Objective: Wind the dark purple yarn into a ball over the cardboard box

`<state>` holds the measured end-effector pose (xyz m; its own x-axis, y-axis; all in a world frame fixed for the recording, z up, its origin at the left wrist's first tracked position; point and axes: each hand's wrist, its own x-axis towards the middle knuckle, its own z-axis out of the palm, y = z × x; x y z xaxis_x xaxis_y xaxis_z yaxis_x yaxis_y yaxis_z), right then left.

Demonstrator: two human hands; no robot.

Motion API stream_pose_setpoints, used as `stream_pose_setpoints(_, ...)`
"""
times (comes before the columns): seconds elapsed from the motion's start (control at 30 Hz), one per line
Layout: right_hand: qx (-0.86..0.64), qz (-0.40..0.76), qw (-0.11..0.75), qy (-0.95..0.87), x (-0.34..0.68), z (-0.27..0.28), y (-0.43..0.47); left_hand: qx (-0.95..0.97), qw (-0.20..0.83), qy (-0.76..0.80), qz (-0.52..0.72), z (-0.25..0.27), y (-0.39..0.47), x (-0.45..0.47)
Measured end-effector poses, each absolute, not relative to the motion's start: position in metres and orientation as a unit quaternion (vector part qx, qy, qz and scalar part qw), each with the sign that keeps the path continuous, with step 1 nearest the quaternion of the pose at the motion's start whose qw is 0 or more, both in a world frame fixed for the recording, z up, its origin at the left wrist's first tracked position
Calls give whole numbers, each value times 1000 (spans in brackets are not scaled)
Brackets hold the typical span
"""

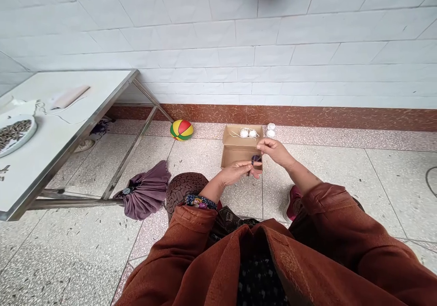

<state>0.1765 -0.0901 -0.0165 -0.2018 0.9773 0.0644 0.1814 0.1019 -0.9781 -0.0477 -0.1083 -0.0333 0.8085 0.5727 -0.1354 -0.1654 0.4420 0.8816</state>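
Observation:
Dark purple yarn [256, 159] shows at the fingertips of my left hand [237, 171], whose thumb presses on it while some fingers stretch to the right. Slightly higher and to the right, my right hand [276, 153] pinches what looks like a strand of this yarn. Behind and below the hands, an open cardboard box [235, 155] stands on the floor. Two white yarn balls [248, 133] with a loose strand lie on its raised lid. More white yarn balls [271, 130] sit beside the lid, on the right.
A metal-framed table [78, 87] on the left bears a plate [31, 130] of dark seeds or shells and a pinkish cloth item [70, 97]. A striped ball [181, 130] lies by the wall. A folded purple umbrella [146, 192] leans near the table's lower bar.

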Motion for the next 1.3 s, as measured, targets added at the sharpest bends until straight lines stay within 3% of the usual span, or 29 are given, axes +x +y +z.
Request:
stream_pose_setpoints(0.13,-519,453,372,-622,165,-45,-87,368,863,168,302,-24,-106,-50)
stream_pose_setpoints(0.23,-535,401,278,-689,152,-63,-99,328,839,191,389,-14,-95,-56)
stream_pose_setpoints(0.37,-439,389,101,-803,140,-66,-126,347,773,215,486,-9,-79,-67)
stream_pose_setpoints(0.43,-375,408,71,-830,141,-54,-136,387,745,247,484,-15,-75,-70)
stream_pose_setpoints(0.53,-315,469,114,-817,151,-23,-139,469,714,304,421,-27,-78,-68)
stream_pose_setpoints(0.63,-358,525,252,-729,169,4,-129,539,710,309,333,-35,-86,-61)
stream_pose_setpoints(0.7,-402,532,332,-668,180,11,-119,555,734,282,274,-38,-95,-55)
stream_pose_setpoints(0.8,-460,518,377,-616,189,3,-107,522,796,219,214,-39,-108,-48)
stream_pose_setpoints(0.93,-521,503,331,-604,178,-26,-101,419,864,154,235,-35,-116,-45)
stream_pose_setpoints(1.17,-485,500,116,-708,154,-51,-123,337,842,194,373,-16,-98,-53)
stream_pose_setpoints(1.3,-411,481,110,-766,169,-30,-130,385,806,237,382,-23,-88,-59)
